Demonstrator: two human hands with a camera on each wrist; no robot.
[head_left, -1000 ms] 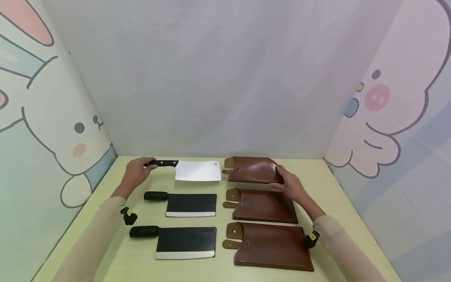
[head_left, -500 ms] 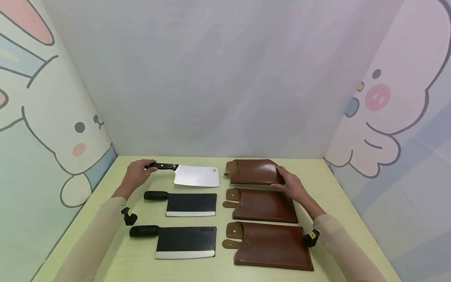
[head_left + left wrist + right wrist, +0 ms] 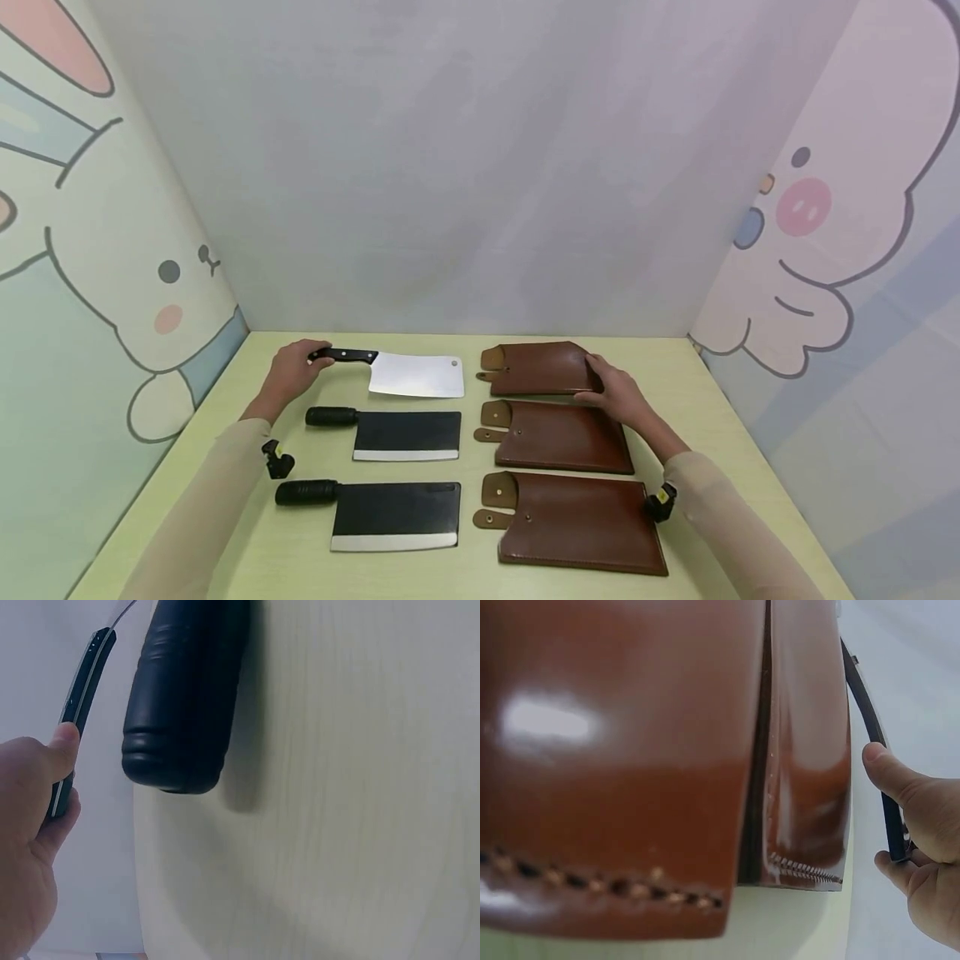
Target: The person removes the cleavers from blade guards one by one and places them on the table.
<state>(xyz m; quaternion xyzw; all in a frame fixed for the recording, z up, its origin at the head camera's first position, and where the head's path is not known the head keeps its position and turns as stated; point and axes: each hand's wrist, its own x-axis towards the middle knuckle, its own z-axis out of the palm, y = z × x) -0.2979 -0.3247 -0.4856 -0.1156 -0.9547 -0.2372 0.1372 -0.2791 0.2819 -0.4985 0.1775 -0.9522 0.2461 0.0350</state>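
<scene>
My left hand pinches the end of the black riveted handle of a silver cleaver at the back left. In the left wrist view, thumb and fingers close on that handle, seen edge-on. At the back right my right hand grips the closed end of a brown leather knife sheath, its opening and snap strap facing the blade. The right wrist view shows thumb above and fingers below this sheath's thin dark edge. A short gap separates blade tip and sheath.
Two black-bladed cleavers, a middle one and a nearer one, lie on the left of the pale table. Two more brown sheaths, a middle one and a larger near one, lie on the right. Walls stand behind and on both sides.
The silver cleaver and the back sheath have both come slightly nearer to me, each still in its hand. The gap between them is a little wider. The other cleavers and sheaths have stayed put.
</scene>
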